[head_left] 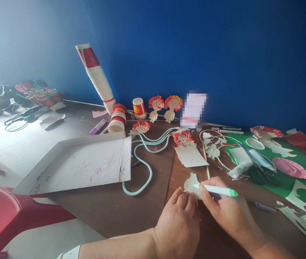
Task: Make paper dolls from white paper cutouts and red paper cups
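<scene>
My right hand [223,212] grips a green marker [217,190] with a white barrel. The marker's tip is on or just above a pale paper cutout [190,181] on the brown table. My left hand [182,219], with fingers curled together, presses on the lower part of this cutout and hides some of it. Just beyond lies a square piece of white paper [191,155]. Touching it is a paper figure with red fringed hair [183,138]. A thin wooden stick [206,163] lies behind my right hand.
A white cardboard box lid [88,165] and a pale blue cord [150,172] lie to the left. Stacked paper cups [99,82] lean against the blue wall. Two finished-looking paper figures [173,108] stand there. Scraps, a pink paper piece [290,168] and a green sheet [271,183] cover the right.
</scene>
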A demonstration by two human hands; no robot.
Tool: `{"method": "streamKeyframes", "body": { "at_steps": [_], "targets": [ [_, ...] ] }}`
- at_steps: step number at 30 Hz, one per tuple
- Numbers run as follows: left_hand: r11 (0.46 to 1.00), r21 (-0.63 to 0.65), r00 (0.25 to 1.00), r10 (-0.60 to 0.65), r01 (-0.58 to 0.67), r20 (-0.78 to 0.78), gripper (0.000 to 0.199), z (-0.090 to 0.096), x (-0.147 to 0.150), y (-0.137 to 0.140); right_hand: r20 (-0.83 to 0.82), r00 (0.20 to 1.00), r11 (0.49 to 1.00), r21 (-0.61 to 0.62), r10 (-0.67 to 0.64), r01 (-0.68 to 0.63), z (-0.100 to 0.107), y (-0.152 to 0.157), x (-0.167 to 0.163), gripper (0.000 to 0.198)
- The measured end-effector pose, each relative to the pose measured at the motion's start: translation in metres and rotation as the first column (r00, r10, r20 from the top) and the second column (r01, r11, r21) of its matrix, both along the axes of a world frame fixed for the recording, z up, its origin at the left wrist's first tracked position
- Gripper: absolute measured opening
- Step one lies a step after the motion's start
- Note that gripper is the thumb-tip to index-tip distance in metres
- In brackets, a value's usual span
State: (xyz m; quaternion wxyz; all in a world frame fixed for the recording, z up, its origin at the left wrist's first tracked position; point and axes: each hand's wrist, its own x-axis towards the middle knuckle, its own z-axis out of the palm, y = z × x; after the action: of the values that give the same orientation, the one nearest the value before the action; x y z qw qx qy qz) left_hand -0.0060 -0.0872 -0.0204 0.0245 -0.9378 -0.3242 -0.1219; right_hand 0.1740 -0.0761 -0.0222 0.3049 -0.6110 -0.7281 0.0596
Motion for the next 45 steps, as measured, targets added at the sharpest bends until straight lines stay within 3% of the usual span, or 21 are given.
{"method": "streamKeyframes", "body": {
  "at_steps": [17,26,45],
  "targets": [
    [1.000,0.025,1.000,0.003,-0.004,0.026,0.033,-0.0022,0.0000,0.0000,-0.025,1.000,1.000,-0.024,-0.016,0.016,-0.0014,0.0006,0.0026,0.020],
    [1.000,0.000,0.999,-0.027,0.027,-0.024,0.035,0.0035,-0.0014,0.0013,-0.012,1.000,1.000,0.022,-0.013,0.013,-0.0029,0.0041,0.0049,0.018],
    [1.000,0.029,1.000,-0.008,0.008,-0.002,0.034,-0.0030,-0.0011,-0.0003,0.018,0.999,0.999,0.041,-0.034,0.033,-0.0030,0.0053,0.0069,0.018]
  ]
}}
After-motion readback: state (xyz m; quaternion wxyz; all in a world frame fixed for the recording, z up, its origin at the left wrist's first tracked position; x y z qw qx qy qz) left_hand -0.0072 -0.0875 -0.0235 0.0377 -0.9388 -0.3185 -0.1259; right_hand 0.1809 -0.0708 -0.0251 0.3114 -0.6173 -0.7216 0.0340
